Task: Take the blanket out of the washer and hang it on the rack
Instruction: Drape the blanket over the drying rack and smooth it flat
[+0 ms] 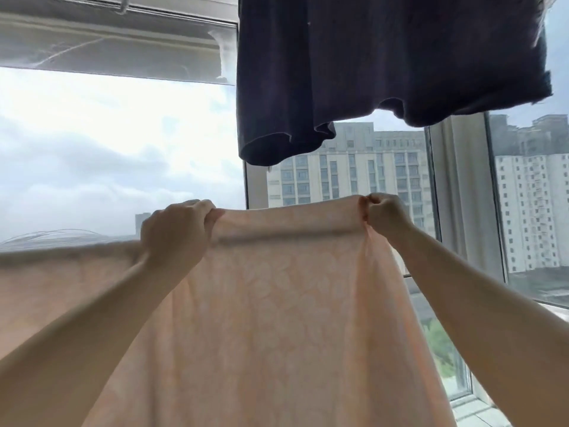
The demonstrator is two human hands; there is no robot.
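A pale peach blanket [277,303] with a faint woven pattern fills the lower half of the view, held up in front of a window. My left hand [175,232] grips its top edge at centre left. My right hand [386,214] pinches the same edge farther right. Between the two hands the edge is stretched taut and folded over, and the cloth hangs down from it. More of the blanket spreads to the left behind my left forearm. No rack bar is plainly visible; the washer is out of view.
A dark navy garment [369,66] hangs overhead at the upper right, just above the blanket's edge. A window frame post [431,180] and a pale curtain [462,195] stand to the right. A white ceiling beam [107,35] runs along the upper left.
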